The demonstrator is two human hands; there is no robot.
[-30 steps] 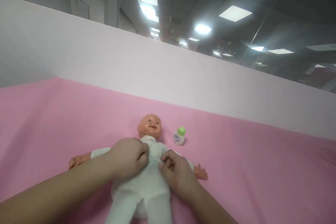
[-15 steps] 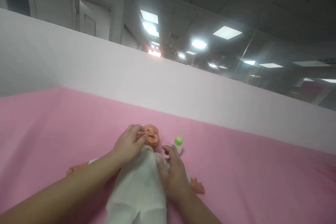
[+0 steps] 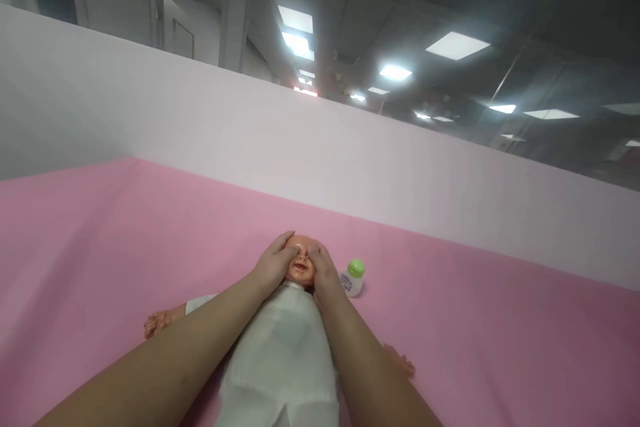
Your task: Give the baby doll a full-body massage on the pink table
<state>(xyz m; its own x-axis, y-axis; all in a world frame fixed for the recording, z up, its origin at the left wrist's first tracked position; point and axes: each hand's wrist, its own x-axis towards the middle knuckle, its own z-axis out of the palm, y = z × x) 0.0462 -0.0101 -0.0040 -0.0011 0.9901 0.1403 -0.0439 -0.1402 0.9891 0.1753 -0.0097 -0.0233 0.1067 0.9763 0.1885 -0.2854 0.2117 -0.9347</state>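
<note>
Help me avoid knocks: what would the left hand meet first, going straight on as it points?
Most likely the doll's head, which the left hand appears to cup at one side; exact contact depth is unclear.

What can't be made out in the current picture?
In the head view:
- Eyes of the baby doll: covered by the left hand and right hand.
- Its feet: cut off by the bottom edge.
- Label print on the green-capped bottle: too small and blurred.
</note>
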